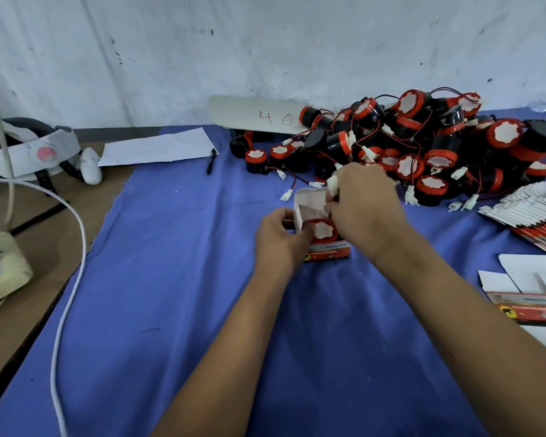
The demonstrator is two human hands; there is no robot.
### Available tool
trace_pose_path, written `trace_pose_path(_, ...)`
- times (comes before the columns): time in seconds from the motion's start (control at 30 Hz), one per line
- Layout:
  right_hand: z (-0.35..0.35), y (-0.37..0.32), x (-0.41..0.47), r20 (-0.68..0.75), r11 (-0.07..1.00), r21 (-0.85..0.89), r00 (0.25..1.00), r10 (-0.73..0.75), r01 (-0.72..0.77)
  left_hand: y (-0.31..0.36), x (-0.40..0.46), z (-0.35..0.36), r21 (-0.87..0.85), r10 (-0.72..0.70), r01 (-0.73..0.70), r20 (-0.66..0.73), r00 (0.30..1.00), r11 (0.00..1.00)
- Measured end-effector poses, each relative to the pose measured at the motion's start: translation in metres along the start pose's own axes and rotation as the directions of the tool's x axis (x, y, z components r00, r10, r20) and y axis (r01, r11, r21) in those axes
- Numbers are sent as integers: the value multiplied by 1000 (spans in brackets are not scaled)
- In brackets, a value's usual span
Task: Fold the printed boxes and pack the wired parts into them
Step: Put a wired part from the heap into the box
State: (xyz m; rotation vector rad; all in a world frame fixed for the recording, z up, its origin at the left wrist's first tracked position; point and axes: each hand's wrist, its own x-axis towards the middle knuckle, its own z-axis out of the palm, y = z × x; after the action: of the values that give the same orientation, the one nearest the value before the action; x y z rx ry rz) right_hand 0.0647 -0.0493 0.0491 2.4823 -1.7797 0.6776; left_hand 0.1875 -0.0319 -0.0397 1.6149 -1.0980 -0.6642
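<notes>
Left hand (279,238) is gripping the open box (320,234) while right hand (364,200) is pinching the white connector (332,184), tucking the wire in beside the red-capped part (322,230); flaps probably next.

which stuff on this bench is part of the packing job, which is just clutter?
Job:
- open printed box, steadied by left hand
- wired part sitting in it
- white connector in the right hand grip
- pile of wired parts
- stack of flat boxes
- unfolded box blank

Clutter:
- pen
- paper sheet
- white cable
- headset
- card marked 46
</notes>
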Motion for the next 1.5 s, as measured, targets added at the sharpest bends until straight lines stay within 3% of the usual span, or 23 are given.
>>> trace_pose_path(0.17, 26, -9, -8, -66, 995, -102, 997, -26, 19, -1, -2, -1, -63, -5, 5, -4, 1000, 998)
trace_pose_path(0.43, 37, 3, -11, -124, 996, 88, 991, 41, -30, -1, -4, -3, -86, 7, -6, 10, 1000, 996)
trace_pose_path(0.53, 41, 1, -11, -130, 997, 77, 991, 24, -13, 1, -5, -3, -87, 2, -1, 10, 1000, 996)
trace_pose_path(0.8, 42, 7, -10, 31, 983, -54, 984, -175, 177, 2, -6, -5, -68, 22, -20, 25, 999, 997)
trace_pose_path(0.93, 44, 10, -8, 125, 950, -65, 947, -295, 304, 2, -7, -8, -77, 33, -30, 28, 999, 997)
trace_pose_path(1.1, 43, 15, -12, 162, 934, -2, 922, -353, 358, 3, -10, -9, -42, 87, -86, 29, 996, 995)
trace_pose_path(1.23, 40, 14, -10, 231, 956, 78, 927, -294, 284, 4, -12, -9, 18, 173, -173, 0, 985, 985)
trace_pose_path(1.33, 34, 8, -5, 281, 961, 260, 944, -171, 97, 3, -12, -6, 50, 200, -200, 5, 980, 978)
trace_pose_path(1.43, 31, -2, 0, 290, 837, 532, 956, -43, -124, 3, -13, -2, 103, 226, -226, 16, 974, 969)
trace_pose_path(1.5, 31, -11, 1, 267, 828, 541, 964, -7, -144, 3, -14, -1, 156, 261, -258, 4, 965, 953)
